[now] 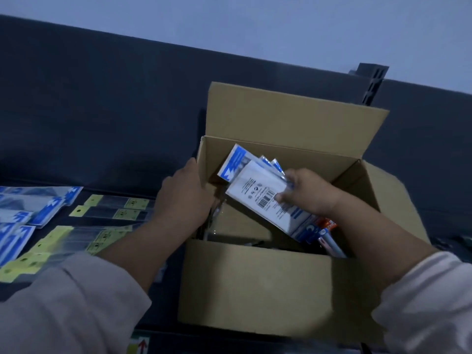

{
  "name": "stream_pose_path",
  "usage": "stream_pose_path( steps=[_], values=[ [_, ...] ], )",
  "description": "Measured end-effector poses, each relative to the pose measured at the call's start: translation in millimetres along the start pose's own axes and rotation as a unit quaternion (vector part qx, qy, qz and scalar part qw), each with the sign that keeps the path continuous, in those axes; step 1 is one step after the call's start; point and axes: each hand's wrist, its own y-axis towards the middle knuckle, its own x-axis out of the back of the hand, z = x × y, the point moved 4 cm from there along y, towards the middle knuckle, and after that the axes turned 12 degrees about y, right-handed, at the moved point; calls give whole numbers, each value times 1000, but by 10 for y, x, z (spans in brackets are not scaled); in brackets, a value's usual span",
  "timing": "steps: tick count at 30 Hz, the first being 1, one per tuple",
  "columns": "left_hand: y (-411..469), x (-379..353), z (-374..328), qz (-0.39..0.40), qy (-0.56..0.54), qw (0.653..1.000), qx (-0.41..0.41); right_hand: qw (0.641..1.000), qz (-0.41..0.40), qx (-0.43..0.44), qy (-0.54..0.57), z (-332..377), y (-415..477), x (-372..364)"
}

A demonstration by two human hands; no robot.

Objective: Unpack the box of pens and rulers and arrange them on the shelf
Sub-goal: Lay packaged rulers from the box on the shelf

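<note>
Pen packs [258, 190] are halfway up out of the box [255, 284] rn, a small fanned bundle of flat blue-and-white card/plastic sleeves, tilted w/ the top ends toward the far left corner and the bottom ends still down inside. Right hand [309, 192] has them pinched at the right edge, fingers curled on top (thumb side is hidden behind the packs, so can't say exactly how it sits). These look light and thin but slick imo, and since they're loose against each other they'll prob slide apart if only one edge is squeezed. Better to grab across the middle of the whole stack, or get fingers under it. They should flex a bit w/o breaking.

There's more stuff deeper in the box, some clear wrap and what looks like pens w/ orange bits near the right wall, too dim to tell more. Left hand [184, 195] grips the box's left wall, thumb up along the outside and fingers hooked over the rim, steadying it.

The box sits on the dark shelf [163, 315] w/ its back flap standing up. Off to the left are ruler packs [112, 208] w/ yellow tags laid out in rows, and more blue packs [38, 208] beside them at the far left
</note>
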Motion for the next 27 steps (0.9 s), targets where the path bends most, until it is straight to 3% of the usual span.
stream_pose_path(
  steps=[4,10,15,17,20,25,27],
  values=[
    [138,-21,-16,41,-17,999,23,992,-16,21,120,142,-127,196],
    [242,-46,12,32,8,999,39,961,2,26,277,357,-190,253],
    [196,133,-57,52,-98,994,6,930,7,45,365,743,-155,250],
    [157,284,-67,85,-248,965,6,921,10,55,386,983,-137,209],
    [70,583,-5,161,-450,878,18,884,48,60,460,1414,-97,-29],
    [-15,1029,441,147,-516,844,-2,852,101,51,511,2126,-2,-788],
    [-39,1194,735,96,-508,856,16,854,112,49,505,2344,44,-1120]
  ],
)
